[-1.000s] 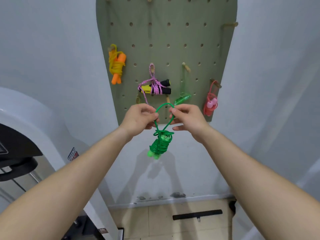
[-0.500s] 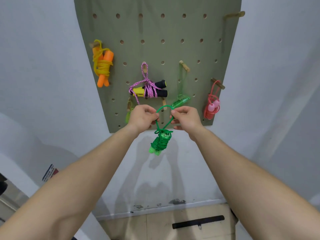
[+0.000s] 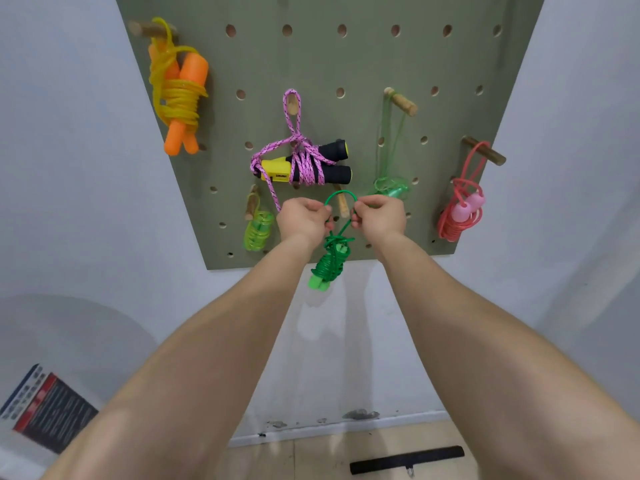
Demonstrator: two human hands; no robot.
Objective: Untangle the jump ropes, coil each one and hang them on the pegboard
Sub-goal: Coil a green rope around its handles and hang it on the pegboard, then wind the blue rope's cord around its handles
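While the loop (image 3: 341,193) of the green jump rope (image 3: 330,263) is pinched open by the left hand (image 3: 304,221) and the right hand (image 3: 379,216), its coil hanging at the lower edge of the pegboard (image 3: 346,64), the wooden peg (image 3: 342,206) behind could be missed, and the coil dropped if either pinch is released early.

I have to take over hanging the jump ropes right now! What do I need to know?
Left hand pinches the left side of the top loop of the dark green rope; right hand pinches the right side.
The coiled bundle hangs below the hands, loop spread at a wooden peg low on the pegboard; not clearly hooked yet.
Done: orange rope, pink rope, pale green rope, red rope, lime rope hang on pegs.
Left: seat the loop on the peg, release.
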